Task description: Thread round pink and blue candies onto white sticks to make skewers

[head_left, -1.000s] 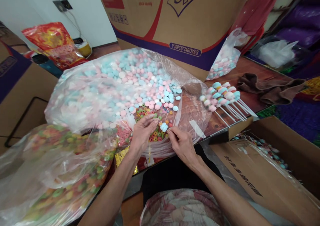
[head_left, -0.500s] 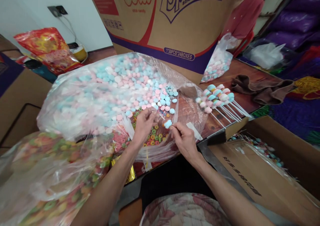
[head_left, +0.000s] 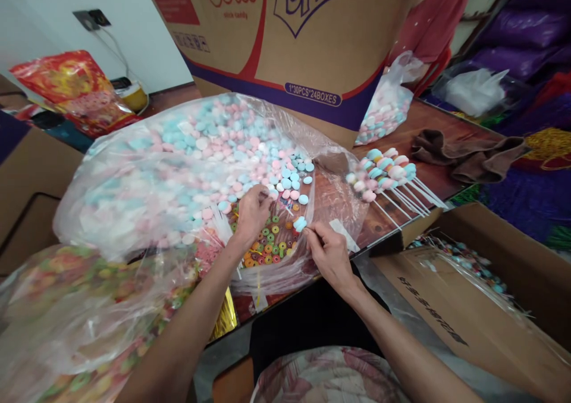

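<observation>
My right hand [head_left: 329,247] is closed in a pinch at the lower end of a marshmallow candy stick [head_left: 300,224] with pale blue pieces on it; the stick itself is mostly hidden by the fingers. To its left, my left hand [head_left: 253,211] is at the near edge of the loose pink, blue and white marshmallows [head_left: 232,147]. Its fingertips are pressed together, and what they hold, if anything, cannot be made out. Between and below the hands lie colourful ring gummies [head_left: 267,251] on the plastic bag. White sticks [head_left: 221,221] lie by my left wrist.
Filled candy sticks [head_left: 388,169] lie at the right, near a brown cloth [head_left: 468,155]. A large carton [head_left: 285,46] stands behind. An open box [head_left: 446,296] is at lower right, a bag of ring gummies [head_left: 89,331] at lower left. Another person [head_left: 430,25] sits beyond.
My left hand's fingers have drawn in and curled at the edge of the marshmallows. My right hand still holds the candy stick in nearly the same place. The view has shifted slightly.
</observation>
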Motion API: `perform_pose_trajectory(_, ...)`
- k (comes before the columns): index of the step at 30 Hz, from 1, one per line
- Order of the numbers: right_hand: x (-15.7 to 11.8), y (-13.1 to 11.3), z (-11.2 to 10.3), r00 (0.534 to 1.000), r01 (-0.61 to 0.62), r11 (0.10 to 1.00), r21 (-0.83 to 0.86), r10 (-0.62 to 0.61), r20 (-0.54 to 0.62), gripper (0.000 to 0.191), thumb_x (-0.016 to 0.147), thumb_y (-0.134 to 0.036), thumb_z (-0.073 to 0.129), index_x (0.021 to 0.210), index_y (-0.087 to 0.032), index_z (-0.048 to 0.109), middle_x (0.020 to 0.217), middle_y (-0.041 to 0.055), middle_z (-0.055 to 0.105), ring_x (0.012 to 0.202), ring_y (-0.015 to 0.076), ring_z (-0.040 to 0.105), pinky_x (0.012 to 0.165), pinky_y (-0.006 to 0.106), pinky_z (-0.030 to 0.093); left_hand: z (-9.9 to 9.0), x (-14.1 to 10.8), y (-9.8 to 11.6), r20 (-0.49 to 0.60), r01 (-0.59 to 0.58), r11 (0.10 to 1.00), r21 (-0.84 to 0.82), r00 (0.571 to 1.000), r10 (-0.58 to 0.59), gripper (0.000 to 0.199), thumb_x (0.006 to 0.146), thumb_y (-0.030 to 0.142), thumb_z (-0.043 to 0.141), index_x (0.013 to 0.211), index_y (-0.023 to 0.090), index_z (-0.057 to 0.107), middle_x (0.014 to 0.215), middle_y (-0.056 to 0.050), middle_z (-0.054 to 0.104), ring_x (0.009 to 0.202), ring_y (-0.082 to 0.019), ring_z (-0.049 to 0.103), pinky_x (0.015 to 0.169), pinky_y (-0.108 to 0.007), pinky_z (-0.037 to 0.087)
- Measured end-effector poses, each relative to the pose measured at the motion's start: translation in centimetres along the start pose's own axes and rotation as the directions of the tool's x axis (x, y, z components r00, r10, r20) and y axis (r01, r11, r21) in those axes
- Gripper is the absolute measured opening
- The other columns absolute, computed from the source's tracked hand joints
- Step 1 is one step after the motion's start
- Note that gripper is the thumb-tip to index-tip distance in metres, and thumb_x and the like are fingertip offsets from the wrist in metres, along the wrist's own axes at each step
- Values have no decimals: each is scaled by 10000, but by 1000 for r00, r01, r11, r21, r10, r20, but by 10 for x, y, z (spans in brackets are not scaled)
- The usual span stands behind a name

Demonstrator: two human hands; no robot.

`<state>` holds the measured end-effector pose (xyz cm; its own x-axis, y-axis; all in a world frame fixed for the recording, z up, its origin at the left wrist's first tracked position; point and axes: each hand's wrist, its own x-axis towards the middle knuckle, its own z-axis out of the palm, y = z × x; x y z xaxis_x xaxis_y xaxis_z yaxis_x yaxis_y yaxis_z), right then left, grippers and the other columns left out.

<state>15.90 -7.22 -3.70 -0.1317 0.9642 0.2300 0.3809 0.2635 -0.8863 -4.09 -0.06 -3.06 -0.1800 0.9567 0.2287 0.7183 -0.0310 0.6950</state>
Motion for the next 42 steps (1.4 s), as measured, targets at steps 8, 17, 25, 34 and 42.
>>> perform_pose_trajectory(8,0,1,2,999,41,999,-29,-42,-7,232,966,-281,483,771,-202,580,599,-40,493,554,122,475,587,242,346,3,18,6,94,-88,967,237,993,67,242,842,152,550,984,166,746,870,-80,623,790,-216,594,780,-325,452)
perform_pose_trajectory(17,-1,1,2,997,79,994,-81,-80,-17,232,968,-283,487,789,-196,606,603,-34,516,554,123,483,583,239,340,-3,12,8,111,-129,950,286,989,101,269,875,163,497,845,179,764,832,-79,656,809,-213,609,770,-304,448)
perform_pose_trajectory(25,-3,4,5,993,116,987,-109,-118,-8,230,981,-273,475,803,-198,600,620,-25,540,564,129,509,596,244,353,-5,15,7,127,50,993,103,990,-63,237,817,174,526,929,144,733,770,-61,675,701,-193,596,697,-295,439)
perform_pose_trajectory(34,-4,7,6,987,157,979,-127,-158,4,215,992,-245,471,815,-198,584,645,-20,549,579,131,525,603,248,354,-11,18,2,207,60,995,-77,977,-43,182,784,225,507,889,178,648,674,-7,610,600,-159,529,591,-262,384)
perform_pose_trajectory(42,-4,8,7,986,165,975,-149,-164,22,201,992,-239,471,826,-203,579,654,-12,563,595,146,549,608,258,359,-19,16,13,274,-30,994,109,962,-1,109,832,216,524,854,206,631,630,14,573,596,-162,513,626,-268,384)
